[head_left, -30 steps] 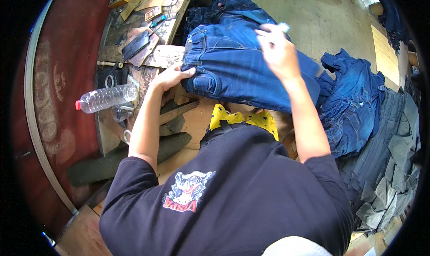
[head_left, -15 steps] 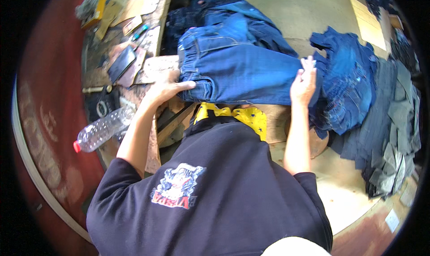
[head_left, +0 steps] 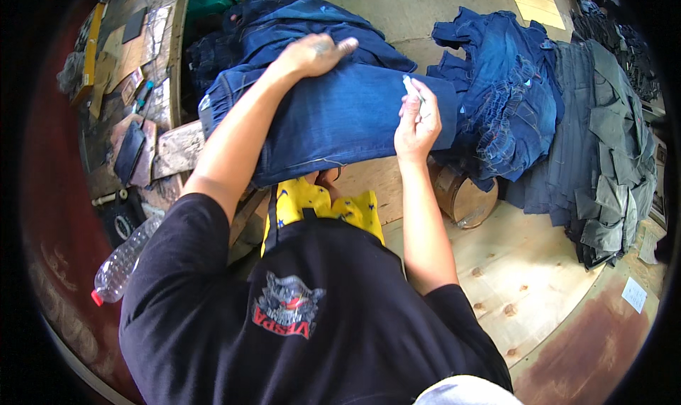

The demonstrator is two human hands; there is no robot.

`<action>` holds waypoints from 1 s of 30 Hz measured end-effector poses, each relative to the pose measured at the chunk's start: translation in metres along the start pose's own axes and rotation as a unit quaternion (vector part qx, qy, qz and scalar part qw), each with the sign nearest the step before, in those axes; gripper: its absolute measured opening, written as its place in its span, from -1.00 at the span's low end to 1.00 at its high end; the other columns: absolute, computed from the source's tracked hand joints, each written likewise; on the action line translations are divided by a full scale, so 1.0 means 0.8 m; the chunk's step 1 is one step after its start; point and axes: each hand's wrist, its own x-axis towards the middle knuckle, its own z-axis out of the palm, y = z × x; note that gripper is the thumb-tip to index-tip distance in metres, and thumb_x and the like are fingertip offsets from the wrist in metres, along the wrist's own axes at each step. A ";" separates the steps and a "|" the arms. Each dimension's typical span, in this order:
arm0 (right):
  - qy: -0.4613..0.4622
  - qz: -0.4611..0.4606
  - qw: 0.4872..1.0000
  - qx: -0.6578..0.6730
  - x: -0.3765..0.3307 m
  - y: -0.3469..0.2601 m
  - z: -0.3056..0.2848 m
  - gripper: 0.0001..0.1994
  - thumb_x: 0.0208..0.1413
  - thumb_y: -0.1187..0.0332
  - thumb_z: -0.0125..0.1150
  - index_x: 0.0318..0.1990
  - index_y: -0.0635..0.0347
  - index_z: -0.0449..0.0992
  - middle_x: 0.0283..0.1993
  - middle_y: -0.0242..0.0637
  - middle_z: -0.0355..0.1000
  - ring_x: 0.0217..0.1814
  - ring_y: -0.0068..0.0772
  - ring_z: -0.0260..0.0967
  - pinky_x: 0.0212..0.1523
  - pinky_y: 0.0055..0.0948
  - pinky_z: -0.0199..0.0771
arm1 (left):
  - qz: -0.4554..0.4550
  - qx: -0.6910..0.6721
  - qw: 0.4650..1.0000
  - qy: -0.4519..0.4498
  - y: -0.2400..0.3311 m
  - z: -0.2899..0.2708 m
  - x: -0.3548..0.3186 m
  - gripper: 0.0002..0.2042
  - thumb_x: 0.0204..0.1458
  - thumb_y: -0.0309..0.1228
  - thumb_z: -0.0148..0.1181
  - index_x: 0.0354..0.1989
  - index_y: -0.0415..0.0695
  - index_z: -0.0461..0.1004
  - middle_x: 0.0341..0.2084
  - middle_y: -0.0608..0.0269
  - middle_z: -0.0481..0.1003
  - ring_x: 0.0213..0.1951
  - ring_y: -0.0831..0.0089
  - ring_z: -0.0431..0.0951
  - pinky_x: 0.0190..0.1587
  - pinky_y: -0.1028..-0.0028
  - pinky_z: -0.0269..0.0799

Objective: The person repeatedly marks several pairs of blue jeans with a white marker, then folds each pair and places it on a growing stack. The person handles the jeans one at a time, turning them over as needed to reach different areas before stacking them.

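Observation:
Blue denim jeans [head_left: 340, 114] lie sideways before me, their waistband to the left and a leg stretching right. My left hand [head_left: 312, 56] rests over the jeans' far edge, thumb stretched out; its other fingers are mostly hidden. Near the leg's right end, my right hand [head_left: 418, 125] is closed around a small pale tool [head_left: 409, 86] whose tip sticks up past the fingers. Its exact kind is too small to make out. More dark blue denim [head_left: 312, 15] is heaped just behind the jeans.
Rumpled denim [head_left: 514, 100] and grey garments [head_left: 603, 157] lie in piles at right. A round wooden stool [head_left: 464, 196] stands below them. On the left are a cluttered worn bench [head_left: 167, 86] and a clear plastic bottle [head_left: 124, 263] with a red cap.
My left hand has moved from the waistband to the jeans' far edge. My right hand has turned, showing the pale tool more plainly. The view has shifted right.

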 end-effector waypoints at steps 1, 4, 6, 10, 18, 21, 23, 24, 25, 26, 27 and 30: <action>0.010 0.036 0.999 0.037 0.001 0.005 -0.003 -0.78 0.47 0.35 0.31 0.08 0.33 0.61 -0.13 -0.18 0.66 -0.18 -0.46 0.60 -0.17 -0.43 0.58 | 0.008 -0.023 0.998 0.051 -0.007 -0.003 0.006 -0.07 0.36 0.45 -0.13 -0.19 -0.36 0.75 -0.16 -0.44 0.67 0.02 -0.24 0.73 0.11 -0.04 0.59; -0.011 -0.002 1.000 0.002 -0.004 0.011 -0.008 -0.83 0.37 0.42 0.43 -0.04 0.29 0.59 -0.31 -0.37 0.63 -0.35 -0.67 0.51 -0.33 -0.58 0.48 | 0.035 -0.036 0.997 0.053 -0.014 -0.012 0.001 -0.08 0.15 0.55 0.11 -0.12 -0.27 0.77 -0.11 -0.32 0.70 0.02 -0.10 0.75 0.13 0.06 0.61; -0.031 -0.020 0.999 -0.034 -0.012 0.005 -0.007 -0.83 0.30 0.43 0.47 -0.10 0.28 0.58 -0.41 -0.40 0.59 -0.47 -0.67 0.47 -0.42 -0.61 0.44 | 0.121 -0.043 0.990 -0.056 -0.018 -0.018 -0.017 -0.16 0.14 0.45 0.27 0.10 -0.21 0.73 0.00 -0.23 0.70 0.07 -0.03 0.73 0.19 0.16 0.61; -0.097 -0.142 0.983 -0.066 -0.020 -0.011 -0.003 -0.81 0.30 0.39 0.43 -0.05 0.31 0.63 -0.33 -0.20 0.65 -0.36 -0.35 0.67 -0.26 -0.42 0.65 | 0.166 -0.076 0.964 -0.192 -0.030 -0.024 -0.051 -0.22 0.00 0.27 0.53 0.15 -0.21 0.71 -0.06 -0.02 0.76 -0.03 0.18 0.76 0.09 0.27 0.67; -0.161 -0.177 0.967 -0.090 -0.030 -0.022 0.012 -0.85 0.20 0.47 0.43 -0.14 0.27 0.60 -0.31 -0.10 0.65 -0.35 -0.12 0.68 -0.29 -0.28 0.69 | 0.196 0.031 0.979 0.050 -0.020 -0.009 -0.046 -0.47 0.38 0.12 0.20 -0.12 -0.18 0.76 -0.24 -0.11 0.73 -0.16 -0.09 0.74 0.03 0.07 0.65; -0.174 -0.231 0.949 -0.126 -0.039 -0.018 0.024 -0.79 0.09 0.54 0.45 -0.15 0.24 0.56 -0.35 -0.13 0.60 -0.41 -0.09 0.62 -0.35 -0.25 0.68 | 0.180 0.043 0.980 0.067 -0.018 -0.016 -0.045 -0.41 0.32 0.23 0.21 -0.05 -0.13 0.77 -0.17 -0.15 0.72 -0.07 -0.10 0.74 0.08 0.04 0.64; -0.180 -0.243 0.946 -0.118 -0.040 -0.014 0.025 -0.77 0.06 0.54 0.47 -0.15 0.23 0.55 -0.36 -0.14 0.59 -0.43 -0.09 0.60 -0.36 -0.24 0.67 | 0.141 0.029 0.990 -0.007 -0.024 -0.024 -0.051 -0.31 0.21 0.32 0.26 0.03 -0.16 0.75 -0.12 -0.13 0.74 -0.01 -0.07 0.75 0.12 0.05 0.63; -0.186 -0.247 0.944 -0.116 -0.038 -0.011 0.023 -0.77 0.06 0.54 0.47 -0.15 0.23 0.55 -0.36 -0.14 0.59 -0.42 -0.08 0.60 -0.36 -0.23 0.67 | 0.125 0.015 0.991 -0.037 -0.025 -0.029 -0.052 -0.24 0.15 0.37 0.29 0.07 -0.17 0.74 -0.09 -0.12 0.74 0.02 -0.05 0.75 0.14 0.06 0.63; -0.187 -0.251 0.943 -0.112 -0.038 -0.010 0.021 -0.76 0.05 0.54 0.48 -0.16 0.23 0.55 -0.35 -0.13 0.59 -0.42 -0.08 0.60 -0.36 -0.23 0.67 | 0.182 0.057 0.982 0.007 -0.031 -0.032 -0.059 -0.07 -0.01 0.45 0.37 0.17 -0.27 0.69 -0.03 -0.07 0.75 0.10 -0.04 0.73 0.20 0.10 0.61; -0.200 -0.253 0.940 -0.113 -0.038 -0.008 0.018 -0.76 0.04 0.54 0.48 -0.15 0.24 0.55 -0.35 -0.13 0.59 -0.41 -0.08 0.61 -0.35 -0.23 0.67 | 0.177 0.042 0.983 -0.019 -0.035 -0.036 -0.065 -0.08 -0.04 0.37 0.47 0.14 -0.36 0.69 -0.03 -0.03 0.76 0.04 -0.04 0.75 0.20 0.16 0.63; -0.207 -0.255 0.938 -0.111 -0.037 -0.007 0.015 -0.75 0.03 0.54 0.48 -0.14 0.25 0.56 -0.34 -0.12 0.60 -0.41 -0.07 0.61 -0.35 -0.23 0.68 | 0.179 -0.019 0.981 -0.068 -0.037 -0.039 -0.065 -0.16 -0.01 0.30 0.50 0.14 -0.32 0.70 -0.05 -0.03 0.76 0.01 -0.01 0.76 0.18 0.19 0.64; -0.221 -0.249 0.938 -0.097 -0.037 -0.009 0.010 -0.73 0.02 0.55 0.47 -0.12 0.27 0.57 -0.32 -0.09 0.61 -0.39 -0.06 0.62 -0.33 -0.23 0.69 | 0.166 -0.002 0.982 -0.087 -0.038 -0.043 -0.064 -0.37 0.11 0.12 0.50 0.12 -0.21 0.74 -0.10 -0.03 0.76 -0.05 0.05 0.77 0.15 0.24 0.66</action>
